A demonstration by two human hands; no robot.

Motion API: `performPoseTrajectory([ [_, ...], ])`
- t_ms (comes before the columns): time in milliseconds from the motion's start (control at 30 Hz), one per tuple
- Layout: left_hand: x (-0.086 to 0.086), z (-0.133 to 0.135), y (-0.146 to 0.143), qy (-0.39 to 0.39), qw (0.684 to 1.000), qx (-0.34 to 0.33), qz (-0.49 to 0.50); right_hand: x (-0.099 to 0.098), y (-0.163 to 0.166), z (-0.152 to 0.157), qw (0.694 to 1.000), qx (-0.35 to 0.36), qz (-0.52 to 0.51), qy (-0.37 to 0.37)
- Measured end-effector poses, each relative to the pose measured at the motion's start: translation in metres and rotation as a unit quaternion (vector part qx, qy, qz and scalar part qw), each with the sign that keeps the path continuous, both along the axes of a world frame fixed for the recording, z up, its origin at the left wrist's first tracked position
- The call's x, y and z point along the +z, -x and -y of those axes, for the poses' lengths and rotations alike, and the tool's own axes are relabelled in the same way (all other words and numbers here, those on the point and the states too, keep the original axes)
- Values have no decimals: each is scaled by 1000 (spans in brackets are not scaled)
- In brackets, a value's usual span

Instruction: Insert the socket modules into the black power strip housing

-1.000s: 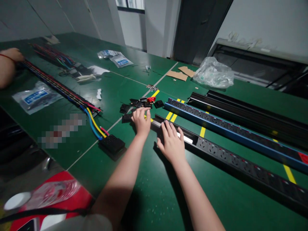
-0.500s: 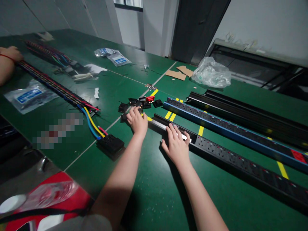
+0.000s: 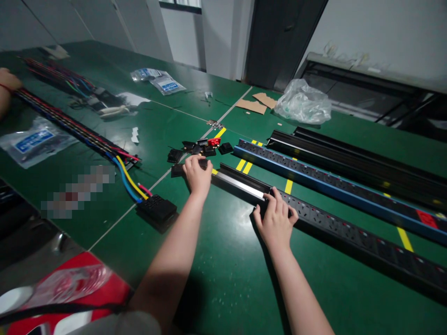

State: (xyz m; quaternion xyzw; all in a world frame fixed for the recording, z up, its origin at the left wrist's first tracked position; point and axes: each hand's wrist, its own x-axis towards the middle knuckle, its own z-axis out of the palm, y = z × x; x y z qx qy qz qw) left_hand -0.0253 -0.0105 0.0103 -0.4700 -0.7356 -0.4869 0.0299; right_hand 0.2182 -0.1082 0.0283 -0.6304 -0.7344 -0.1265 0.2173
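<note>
A long black power strip lies across the green table, its near end an open channel with a bright metal strip inside. My right hand grips the strip's edge where the row of sockets begins, fingers curled over it. My left hand is closed on a small black part just beyond the strip's open end. More small black parts and a red one lie scattered just past that hand.
A blue-edged power strip and black rails lie behind. At left run a wired strip with coloured cables and a black block. Plastic bags, cardboard, a bottle. Another person's hand at far left.
My right hand slid to the right along the black strip, uncovering the metal strip, and curled onto the socket end. My left hand drew back slightly and closed on a small black part.
</note>
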Motion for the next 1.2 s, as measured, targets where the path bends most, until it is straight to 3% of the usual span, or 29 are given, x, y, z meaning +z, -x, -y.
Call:
performPoseTrajectory([
  [633, -2, -1, 6, -3, 998, 1, 63, -8, 0, -5, 1000, 5, 27, 8],
  [900, -10, -2, 5, 102, 993, -34, 44, -4, -3, -1, 999, -9, -35, 23],
  [1067, -10, -4, 12, -6, 986, -56, 156, -3, -2, -3, 999, -19, -46, 16],
  [1200, -7, -8, 17, -91, 978, -70, 175, -3, -1, -4, 998, -22, -53, 20],
])
